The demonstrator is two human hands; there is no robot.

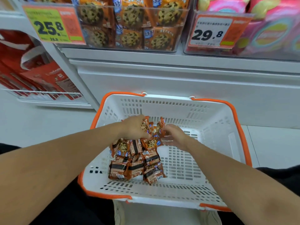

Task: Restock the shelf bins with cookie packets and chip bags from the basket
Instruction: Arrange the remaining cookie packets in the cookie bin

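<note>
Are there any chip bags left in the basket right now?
No, the basket holds only brown cookie packets, some gathered in the left hand.

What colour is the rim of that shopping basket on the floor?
Orange, on a white slotted basket; the head view shows it clearly.

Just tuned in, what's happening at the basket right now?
A person is crouched over the white and orange basket below the shelf. The left hand holds a bunch of cookie packets lifted off the pile. The right hand touches the bunch with loose fingers. The cookie bin above already holds matching packets; no chip bags show in the basket.
</note>
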